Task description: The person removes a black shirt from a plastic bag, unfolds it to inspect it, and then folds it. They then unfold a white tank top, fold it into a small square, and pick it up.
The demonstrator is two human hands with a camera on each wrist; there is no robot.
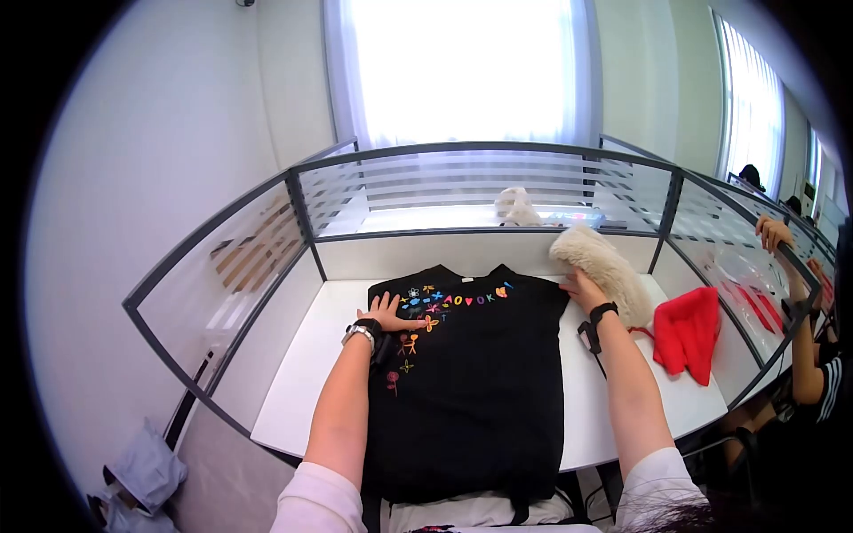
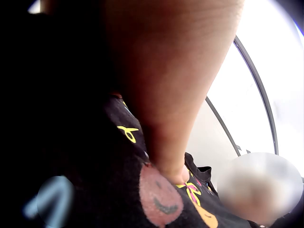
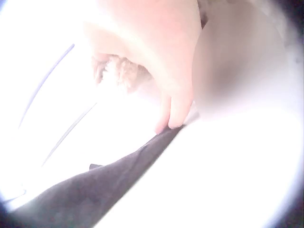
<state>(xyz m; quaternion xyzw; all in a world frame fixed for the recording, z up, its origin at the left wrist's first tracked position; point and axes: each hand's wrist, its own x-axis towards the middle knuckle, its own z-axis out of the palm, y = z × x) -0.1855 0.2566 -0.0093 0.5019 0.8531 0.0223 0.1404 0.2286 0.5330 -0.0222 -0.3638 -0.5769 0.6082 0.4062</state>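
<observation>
A black T-shirt [image 1: 471, 382] with colourful printed drawings and letters lies spread out on the white desk, its neckline toward the back panel and its lower end hanging over the front edge. My left hand [image 1: 386, 313] rests on the printed chest at the shirt's left side, fingers spread. In the left wrist view the forearm hides most of that hand, and printed figures show beside it. At the right sleeve, my right hand [image 1: 583, 290] pinches the sleeve's outer corner; the right wrist view shows its fingertips [image 3: 175, 124] together at the black fabric's tip.
A cream fluffy item [image 1: 604, 266] lies just beyond my right hand, against the back panel. To its right is a red cloth item [image 1: 689, 333]. Framed partitions [image 1: 489, 233] enclose the desk. Another person's arm [image 1: 804, 329] reaches along the right side. A pale blue bag [image 1: 147, 466] stands at lower left.
</observation>
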